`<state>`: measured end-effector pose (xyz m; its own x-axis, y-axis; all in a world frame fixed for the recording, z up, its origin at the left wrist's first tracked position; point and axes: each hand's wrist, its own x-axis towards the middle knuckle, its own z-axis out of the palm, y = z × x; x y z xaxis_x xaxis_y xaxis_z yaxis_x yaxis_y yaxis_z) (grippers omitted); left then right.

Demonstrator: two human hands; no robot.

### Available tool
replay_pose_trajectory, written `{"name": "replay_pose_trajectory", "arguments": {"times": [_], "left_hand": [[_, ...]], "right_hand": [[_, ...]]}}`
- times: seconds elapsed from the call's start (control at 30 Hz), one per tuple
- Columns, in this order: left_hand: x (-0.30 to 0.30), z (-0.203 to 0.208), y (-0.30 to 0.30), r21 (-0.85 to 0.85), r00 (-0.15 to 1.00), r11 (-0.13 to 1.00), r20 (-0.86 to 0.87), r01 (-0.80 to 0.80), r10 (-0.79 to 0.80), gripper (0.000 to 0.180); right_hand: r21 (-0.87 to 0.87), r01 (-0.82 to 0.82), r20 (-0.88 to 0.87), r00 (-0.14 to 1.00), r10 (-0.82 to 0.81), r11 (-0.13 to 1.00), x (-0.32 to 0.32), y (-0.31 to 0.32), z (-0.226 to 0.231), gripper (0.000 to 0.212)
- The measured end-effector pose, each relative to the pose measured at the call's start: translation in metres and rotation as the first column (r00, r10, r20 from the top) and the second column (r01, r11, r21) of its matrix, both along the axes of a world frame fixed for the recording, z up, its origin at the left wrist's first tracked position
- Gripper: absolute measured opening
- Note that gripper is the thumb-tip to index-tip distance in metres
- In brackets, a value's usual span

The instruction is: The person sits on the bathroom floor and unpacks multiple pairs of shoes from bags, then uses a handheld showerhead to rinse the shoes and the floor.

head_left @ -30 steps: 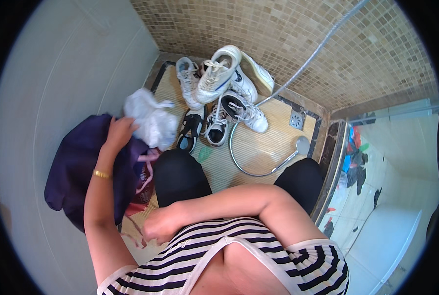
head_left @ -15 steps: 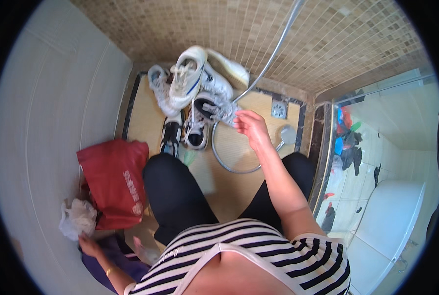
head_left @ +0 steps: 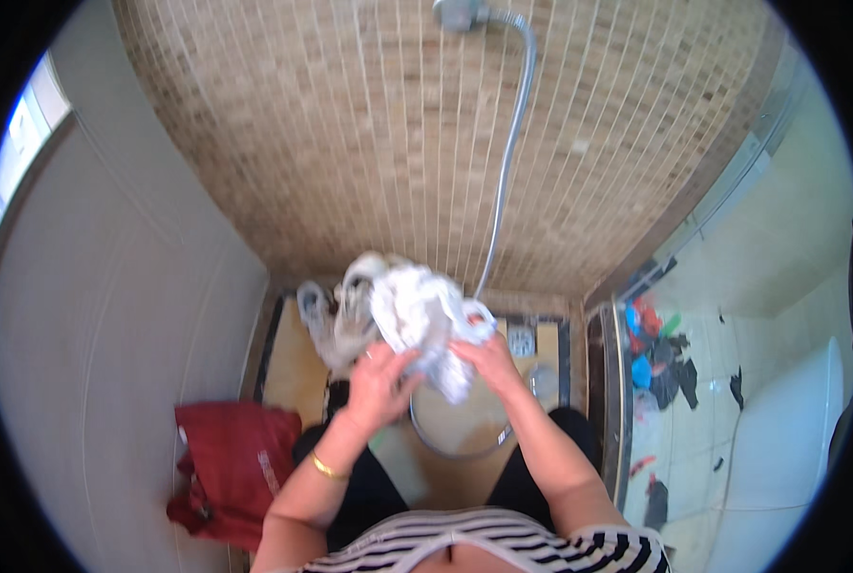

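Note:
A crumpled white plastic bag (head_left: 415, 307) is held up in front of me, slightly blurred, above the shower floor. My left hand (head_left: 379, 384), with a gold bangle on its wrist, grips the bag's lower left side. On the other side, the fingers of my right hand (head_left: 486, 359) are closed on it. Behind and left of the bag stand white shoes (head_left: 336, 320), partly covered by it. The rest of the shoe pile is hidden behind the bag and my left hand.
A dark red bag (head_left: 240, 468) slumps by the left wall. The shower hose (head_left: 510, 162) hangs down the tiled wall and loops on the floor beside a drain (head_left: 522, 341). Past the glass at right, dark plastic scraps (head_left: 674, 372) lie near a white toilet (head_left: 784, 430).
My left hand has brought the white plastic bag from the lower left to the middle. My right hand has left the shoe and joined it on the bag. The view has tilted up.

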<state>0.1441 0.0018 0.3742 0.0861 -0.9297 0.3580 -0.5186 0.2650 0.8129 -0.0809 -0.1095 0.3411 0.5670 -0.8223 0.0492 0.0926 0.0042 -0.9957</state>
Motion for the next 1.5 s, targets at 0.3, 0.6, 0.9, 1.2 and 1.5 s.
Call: {"name": "replay_pose_trajectory", "arguments": {"times": [0.3, 0.6, 0.9, 1.2, 1.5], "left_hand": [[-0.042, -0.054, -0.050, 0.166, 0.791, 0.986, -0.605, 0.017, 0.088, 0.059], [-0.040, -0.005, -0.075, 0.112, 0.484, 0.993, -0.867, -0.041, 0.118, 0.037], [-0.031, 0.040, -0.067, 0.184, 0.532, 0.983, -0.831, -0.015, 0.163, 0.051], [-0.055, -0.062, -0.039, 0.349, 0.681, 0.933, -0.704, 0.085, 0.201, 0.085], [0.034, -0.102, -0.036, 0.457, 0.512, 0.889, -0.756, -0.034, 0.408, 0.033]], "right_hand": [[-0.117, -0.002, -0.200, 0.980, -0.021, 0.993, -0.031, -0.004, -0.035, 0.049], [0.157, 0.290, 0.016, 0.955, -0.296, 0.944, -0.056, -0.007, 0.013, 0.042], [-0.320, 0.558, -0.090, 0.786, -0.611, 0.765, -0.090, -0.012, 0.021, 0.036], [-0.326, 0.174, -0.303, 0.912, -0.277, 0.929, -0.062, 0.012, -0.035, 0.079], [0.383, 0.800, -0.066, 0.523, -0.849, 0.463, -0.173, -0.051, -0.126, 0.028]]}}
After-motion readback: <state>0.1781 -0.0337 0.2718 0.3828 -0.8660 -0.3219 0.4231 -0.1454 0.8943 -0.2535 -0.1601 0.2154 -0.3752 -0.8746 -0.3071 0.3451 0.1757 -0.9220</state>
